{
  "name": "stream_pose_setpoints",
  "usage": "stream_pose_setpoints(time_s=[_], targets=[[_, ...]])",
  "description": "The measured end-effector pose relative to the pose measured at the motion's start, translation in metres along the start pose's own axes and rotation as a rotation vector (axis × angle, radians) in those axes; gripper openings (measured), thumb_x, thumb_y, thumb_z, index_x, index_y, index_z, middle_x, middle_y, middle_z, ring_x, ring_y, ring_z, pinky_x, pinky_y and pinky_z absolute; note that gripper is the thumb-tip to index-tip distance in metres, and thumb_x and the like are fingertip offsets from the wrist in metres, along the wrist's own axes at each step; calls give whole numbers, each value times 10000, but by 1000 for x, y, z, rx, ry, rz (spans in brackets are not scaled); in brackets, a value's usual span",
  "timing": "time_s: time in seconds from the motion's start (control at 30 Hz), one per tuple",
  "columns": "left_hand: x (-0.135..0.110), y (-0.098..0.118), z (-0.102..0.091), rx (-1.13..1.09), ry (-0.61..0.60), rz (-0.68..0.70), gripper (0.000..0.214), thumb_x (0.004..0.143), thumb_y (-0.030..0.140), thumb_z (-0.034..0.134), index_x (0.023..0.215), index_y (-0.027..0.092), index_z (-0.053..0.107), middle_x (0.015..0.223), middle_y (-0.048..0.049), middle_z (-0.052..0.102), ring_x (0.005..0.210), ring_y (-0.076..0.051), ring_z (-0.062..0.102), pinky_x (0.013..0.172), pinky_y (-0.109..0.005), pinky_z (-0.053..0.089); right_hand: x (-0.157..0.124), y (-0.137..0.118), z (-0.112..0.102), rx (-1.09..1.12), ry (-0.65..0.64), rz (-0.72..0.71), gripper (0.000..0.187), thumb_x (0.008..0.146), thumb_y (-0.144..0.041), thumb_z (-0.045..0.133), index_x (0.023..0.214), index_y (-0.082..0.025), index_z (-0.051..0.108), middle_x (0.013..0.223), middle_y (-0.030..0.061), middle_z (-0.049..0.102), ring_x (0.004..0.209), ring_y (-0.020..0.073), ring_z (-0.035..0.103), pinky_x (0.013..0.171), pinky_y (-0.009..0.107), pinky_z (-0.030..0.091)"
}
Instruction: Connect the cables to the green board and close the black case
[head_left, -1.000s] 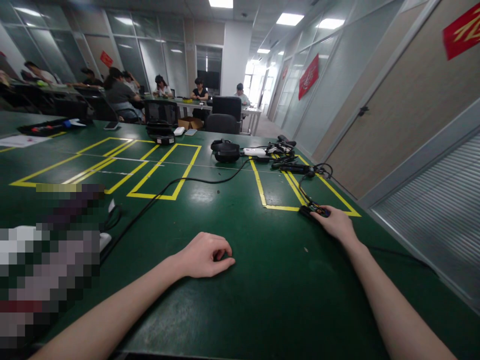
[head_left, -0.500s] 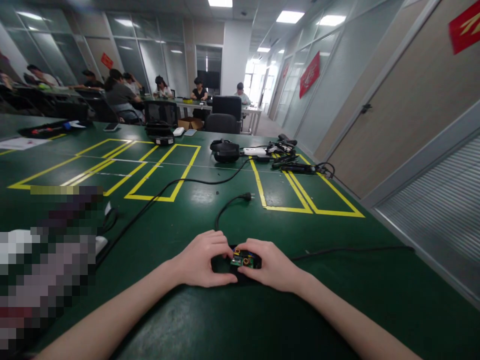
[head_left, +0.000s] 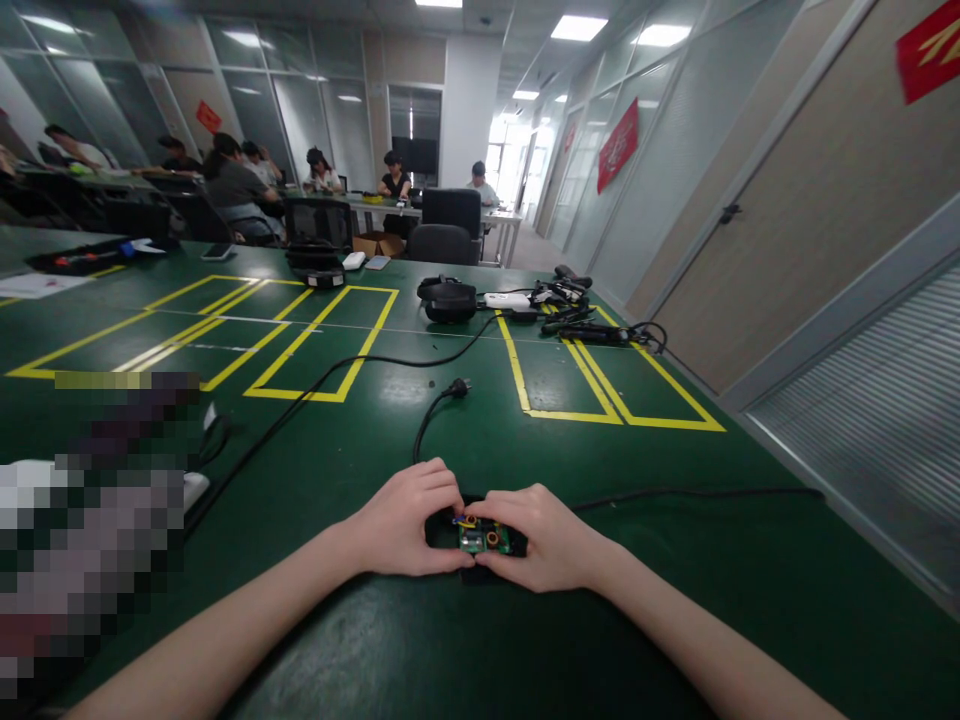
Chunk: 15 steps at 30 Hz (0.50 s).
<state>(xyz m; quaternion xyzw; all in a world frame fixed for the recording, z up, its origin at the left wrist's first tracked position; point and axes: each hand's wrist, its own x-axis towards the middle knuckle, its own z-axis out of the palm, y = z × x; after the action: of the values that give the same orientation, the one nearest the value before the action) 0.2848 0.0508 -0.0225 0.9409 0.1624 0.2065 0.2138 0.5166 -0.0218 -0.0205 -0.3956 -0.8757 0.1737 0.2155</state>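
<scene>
Between my hands is a small green circuit board [head_left: 472, 541] with copper coils and blue and yellow wires, set in a black housing [head_left: 474, 576] low on the table. The fingers and thumb of my left hand [head_left: 409, 520] curl around its left side. My right hand [head_left: 544, 540] grips the right side, thumb at the near edge and fingertips at the far edge. Behind my left hand a black power plug [head_left: 457, 388] lies on its short cord. A black cable [head_left: 697, 493] runs off to the right from behind my right hand.
Yellow tape outlines [head_left: 296, 393] mark the green table [head_left: 360, 650]. A long black cable [head_left: 360, 358] crosses it. Headphones [head_left: 447, 299] and a tangle of black gear [head_left: 570, 305] lie at the far side. Several people sit at tables beyond. A blurred-out patch covers the left.
The plug and its cord have shifted left and turned slightly. My right hand has dropped a little, and more of the circuit board shows between my fingers.
</scene>
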Motion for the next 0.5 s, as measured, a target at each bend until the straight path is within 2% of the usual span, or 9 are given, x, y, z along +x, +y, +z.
stream_pose_setpoints(time_s=[0.17,0.33,0.43,0.5], targets=[[0,0,-2,87,0,-36,440,776,523,829,1052,195,727,1103,-97,699,1065,-283,591,903,-400,535,1,2,2,18,57,-22,277,904,-306,683,1163,-207,684,1138,96,738,992,224,732,801,292,571],[0,-1,-3,100,-16,-74,650,740,546,862,1274,218,691,1311,-120,676,1189,-334,559,1016,-489,523,4,5,5,3,64,47,312,894,-314,724,1185,-208,689,1257,109,685,1067,247,715,855,336,598],[-1,-4,-4,98,-38,-93,825,707,593,875,1394,216,617,1399,-140,642,1233,-350,543,1049,-523,505,4,10,8,12,77,74,430,860,-311,779,1260,-204,663,1284,110,677,1099,264,713,909,376,600],[-1,-5,-5,89,-50,-99,845,701,597,879,1399,207,607,1392,-141,647,1230,-343,554,1051,-514,504,4,14,9,16,94,73,562,823,-333,824,1336,-218,625,1326,113,659,1118,267,710,941,391,590]])
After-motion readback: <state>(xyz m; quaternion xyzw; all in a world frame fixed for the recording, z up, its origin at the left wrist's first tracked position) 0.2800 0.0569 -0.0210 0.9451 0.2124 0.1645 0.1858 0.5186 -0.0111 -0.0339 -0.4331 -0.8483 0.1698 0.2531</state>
